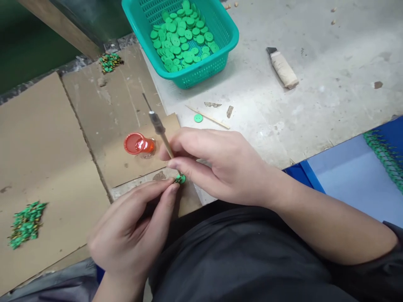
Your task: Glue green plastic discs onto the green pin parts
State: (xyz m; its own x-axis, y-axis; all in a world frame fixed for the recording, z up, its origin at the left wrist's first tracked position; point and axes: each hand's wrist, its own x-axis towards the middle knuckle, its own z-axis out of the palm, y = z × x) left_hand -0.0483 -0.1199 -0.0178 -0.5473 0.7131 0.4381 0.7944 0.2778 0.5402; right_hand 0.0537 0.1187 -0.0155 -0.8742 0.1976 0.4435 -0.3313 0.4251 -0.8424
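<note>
My left hand (pixel 135 222) is closed, its thumb and forefinger pinching a small green button (pixel 181 179) by its edge. Something small and dark sits by the fingertips there, too small to name. My right hand (pixel 220 163) grips a thin wooden stick tool (pixel 157 122) that has a dark sleeve and a fine needle-like tip pointing up and away. The tool's lower end meets the green button. Just left of my right fingers, a small red cup (pixel 135 144) holds a shiny liquid on a piece of cardboard (pixel 119 172).
A teal basket (pixel 201 79) of green two-holed buttons stands at the back. Near it lie a loose button (pixel 198 118), a pointed wooden stick (pixel 214 119) and a taped blade (pixel 283 69). Heaps of small green pieces (pixel 27 224) lie on cardboard at left. Blue trays (pixel 340 167) sit lower right.
</note>
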